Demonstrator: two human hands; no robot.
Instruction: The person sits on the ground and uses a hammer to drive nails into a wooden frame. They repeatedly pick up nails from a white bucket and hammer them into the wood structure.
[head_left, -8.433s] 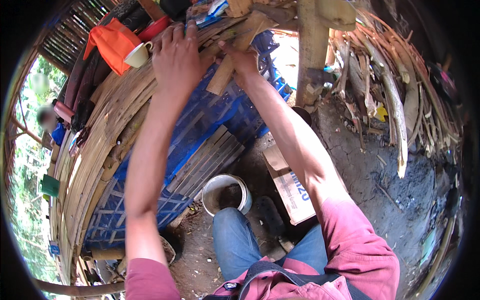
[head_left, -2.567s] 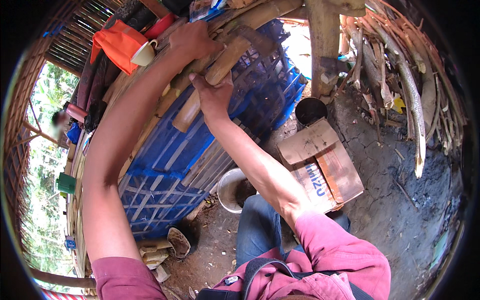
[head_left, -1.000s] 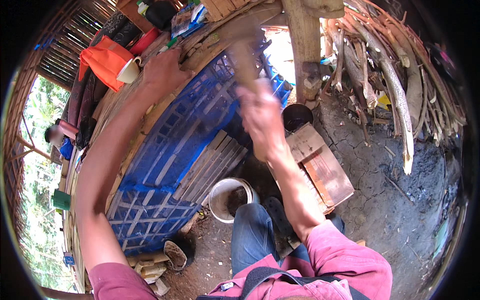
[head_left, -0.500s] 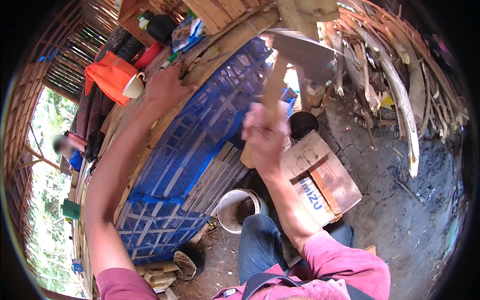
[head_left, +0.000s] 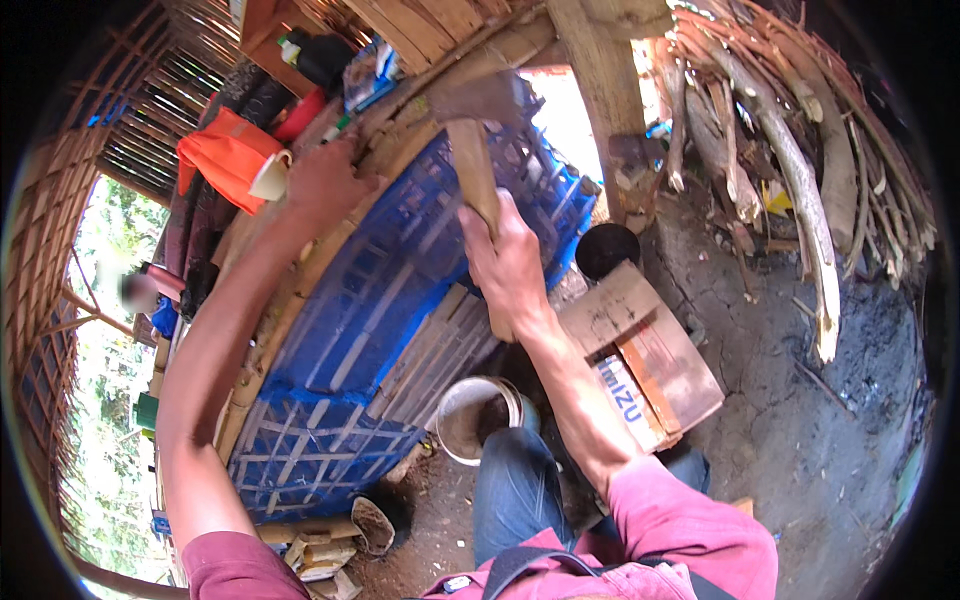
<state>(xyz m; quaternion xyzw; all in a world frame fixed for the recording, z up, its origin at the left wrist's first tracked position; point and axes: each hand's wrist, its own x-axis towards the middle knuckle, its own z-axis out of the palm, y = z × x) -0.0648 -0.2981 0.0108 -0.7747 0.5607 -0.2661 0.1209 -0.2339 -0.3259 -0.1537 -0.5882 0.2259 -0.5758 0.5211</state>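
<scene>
My right hand (head_left: pixel 508 250) is closed around the pale wooden handle of a tool (head_left: pixel 475 165). The tool's broad grey metal head (head_left: pixel 475 100) is smeared by motion, so its exact kind is unclear. It is raised over the far end of the split-bamboo ledge (head_left: pixel 405 130). My left hand (head_left: pixel 330 182) lies on this ledge, thumb stretched apart from the other fingers, whose tips are partly hidden. Just past its fingers is a small green-and-white item (head_left: pixel 343 122). A cream cup (head_left: pixel 270 178) and an orange bag (head_left: pixel 225 158) are close to its left.
Blue netting over bamboo slats (head_left: pixel 350 300) hangs below the ledge. A white bucket (head_left: pixel 447 425) and an open cardboard box (head_left: pixel 680 365) stand near my knees, with a dark round pot (head_left: pixel 607 250) behind. Stacked firewood (head_left: pixel 790 170) fills the far right. A wooden post (head_left: pixel 600 100) rises at the back.
The tool in my right hand has swung left and its head now hangs over the ledge's far end. My left hand has stayed nearly in place.
</scene>
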